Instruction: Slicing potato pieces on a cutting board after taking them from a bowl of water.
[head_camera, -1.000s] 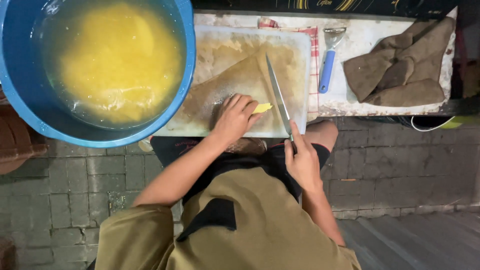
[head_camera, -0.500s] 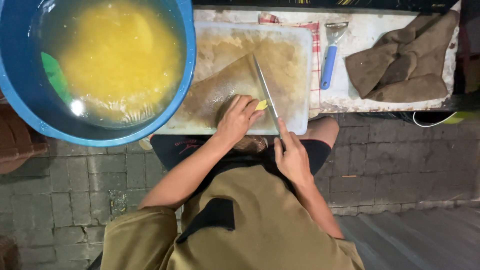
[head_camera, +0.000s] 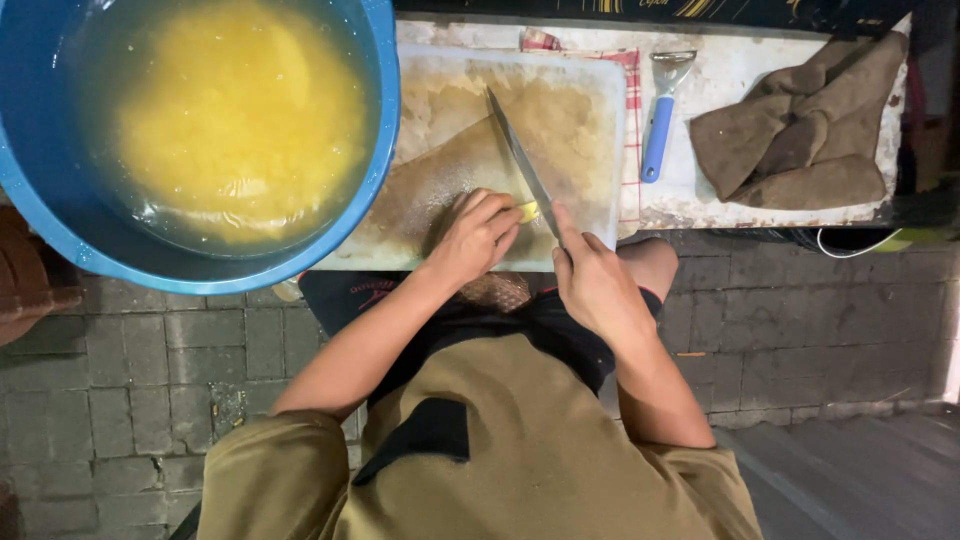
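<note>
- Since a second ago the knife (head_camera: 520, 162) has swung from the board's right side toward its middle, its blade now slanting from about eleven o'clock down to the yellow piece (head_camera: 529, 211); the right hand (head_camera: 597, 283) has slid left with it.
- That small yellow piece lies on the near edge of the cutting board (head_camera: 590, 110), pinned under the fingertips of the left hand (head_camera: 473, 236), which is curled down over it.
- Right hand is clenched round the knife handle, forefinger laid along the blade's back, at four o'clock from the piece.
- Blade touches the piece just beside the left fingertips.
- Blue tub (head_camera: 385, 120) of yellow slices in water sits at ten o'clock, overlapping the board's left edge.
- Blue-handled peeler (head_camera: 660, 125) lies at two o'clock on a checked cloth (head_camera: 630, 90).
- Brown rag (head_camera: 800, 140) lies crumpled further right, at about three o'clock.
</note>
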